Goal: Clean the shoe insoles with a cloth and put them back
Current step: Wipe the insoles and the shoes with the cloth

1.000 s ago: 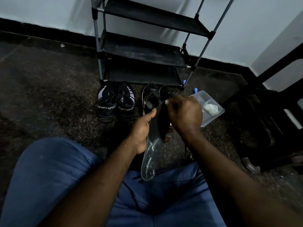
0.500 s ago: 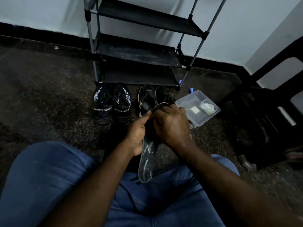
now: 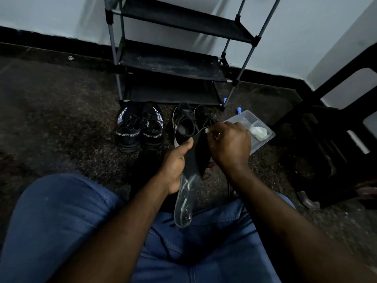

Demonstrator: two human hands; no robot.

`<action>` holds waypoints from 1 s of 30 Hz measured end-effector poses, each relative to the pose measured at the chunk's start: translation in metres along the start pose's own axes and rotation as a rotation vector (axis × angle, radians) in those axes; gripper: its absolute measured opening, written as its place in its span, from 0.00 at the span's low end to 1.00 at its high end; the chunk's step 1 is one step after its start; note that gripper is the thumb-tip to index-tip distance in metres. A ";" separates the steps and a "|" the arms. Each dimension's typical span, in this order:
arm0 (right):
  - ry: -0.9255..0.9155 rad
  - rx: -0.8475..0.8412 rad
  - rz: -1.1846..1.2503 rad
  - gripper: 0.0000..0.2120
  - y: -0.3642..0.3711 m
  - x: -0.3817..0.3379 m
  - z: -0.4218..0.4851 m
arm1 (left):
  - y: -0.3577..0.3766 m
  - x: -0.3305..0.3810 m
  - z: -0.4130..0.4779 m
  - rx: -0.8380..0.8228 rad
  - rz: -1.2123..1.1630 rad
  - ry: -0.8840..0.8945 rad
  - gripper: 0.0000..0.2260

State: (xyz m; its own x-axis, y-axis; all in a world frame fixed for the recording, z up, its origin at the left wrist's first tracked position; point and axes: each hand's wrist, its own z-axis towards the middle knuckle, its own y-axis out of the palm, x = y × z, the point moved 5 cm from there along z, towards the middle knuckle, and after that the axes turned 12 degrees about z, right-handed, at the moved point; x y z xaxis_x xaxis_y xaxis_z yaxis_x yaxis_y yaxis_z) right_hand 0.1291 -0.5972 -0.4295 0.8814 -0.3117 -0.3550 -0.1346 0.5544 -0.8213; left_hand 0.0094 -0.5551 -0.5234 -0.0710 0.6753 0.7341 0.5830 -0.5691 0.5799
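Observation:
A long insole (image 3: 188, 186), black at the toe and pale grey at the heel, stands nearly upright over my lap. My left hand (image 3: 176, 162) grips its left edge, thumb on the top rim. My right hand (image 3: 229, 147) is closed against the insole's upper end; a small white bit of cloth (image 3: 206, 130) shows at its fingertips. A pair of black lace-up shoes (image 3: 186, 124) sits on the floor just beyond the insole.
A second pair of black "SPORT" sneakers (image 3: 139, 127) stands to the left. A clear plastic tray (image 3: 262, 142) with a white lump lies at the right. A black shoe rack (image 3: 173, 64) stands against the wall, dark furniture (image 3: 326, 144) at the right.
My right hand has slid from the insole's middle back up to its top end. The left hand keeps its hold on the insole.

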 end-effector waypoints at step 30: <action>-0.186 -0.131 0.119 0.06 0.019 -0.017 -0.056 | -0.015 0.005 0.003 0.056 -0.187 -0.022 0.30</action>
State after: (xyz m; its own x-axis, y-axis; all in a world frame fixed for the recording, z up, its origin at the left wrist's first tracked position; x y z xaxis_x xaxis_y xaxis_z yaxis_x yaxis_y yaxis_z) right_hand 0.0865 -0.6243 -0.4640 0.9222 -0.0962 -0.3745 -0.2894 0.4707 -0.8335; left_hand 0.0025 -0.5412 -0.5294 -0.1649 0.7772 0.6073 0.6052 -0.4065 0.6845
